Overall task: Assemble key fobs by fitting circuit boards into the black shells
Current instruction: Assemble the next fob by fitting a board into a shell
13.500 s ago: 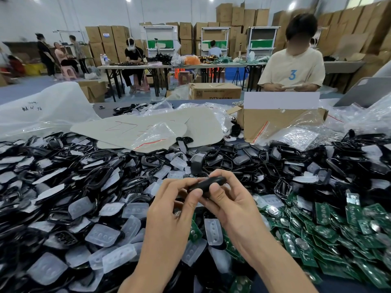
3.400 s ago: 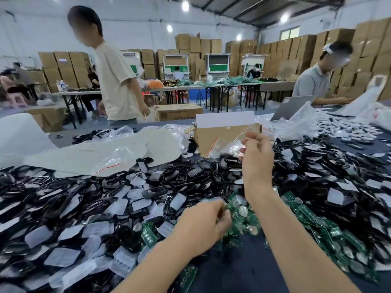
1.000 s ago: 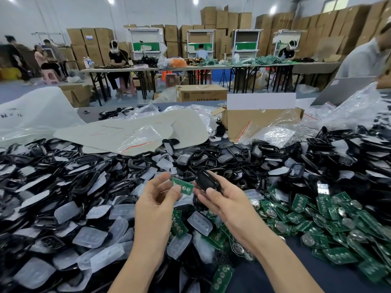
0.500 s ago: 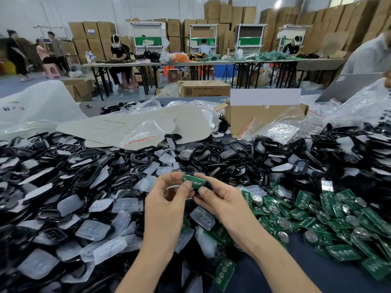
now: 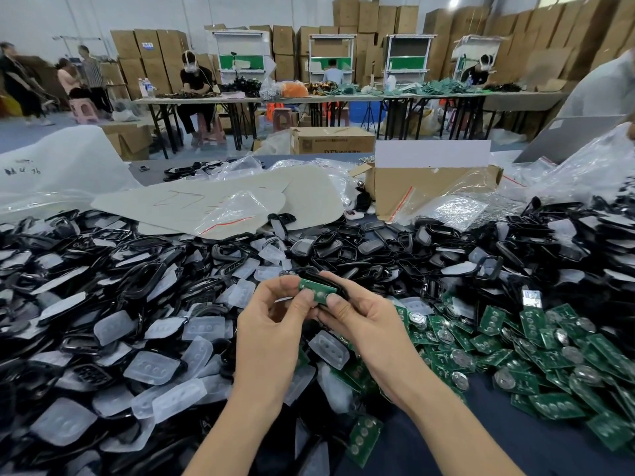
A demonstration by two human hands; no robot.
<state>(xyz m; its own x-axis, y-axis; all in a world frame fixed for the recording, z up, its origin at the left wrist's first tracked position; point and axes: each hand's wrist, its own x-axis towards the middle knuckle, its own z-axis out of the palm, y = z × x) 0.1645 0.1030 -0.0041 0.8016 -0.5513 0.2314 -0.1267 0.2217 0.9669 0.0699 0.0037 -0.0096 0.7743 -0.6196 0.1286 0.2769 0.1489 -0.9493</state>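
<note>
Both hands meet above the heap at centre. My left hand (image 5: 275,317) pinches a green circuit board (image 5: 316,289) between thumb and fingers. My right hand (image 5: 364,314) grips a black shell (image 5: 335,281) just behind the board, and the board lies against the shell's open face. Most of the shell is hidden by the board and my fingers. A heap of black shells (image 5: 360,245) spreads across the table, and loose green circuit boards (image 5: 536,348) lie at the right.
Translucent rubber button pads (image 5: 151,365) cover the left of the heap. Behind stand a cardboard box (image 5: 405,190), plastic bags (image 5: 453,207) and flat cardboard sheets (image 5: 213,201). Bare dark tabletop (image 5: 481,441) shows at lower right. Other people work at far tables.
A second ago the board and the shell were held apart, one in each hand. They have come together, and the board now lies against the shell.
</note>
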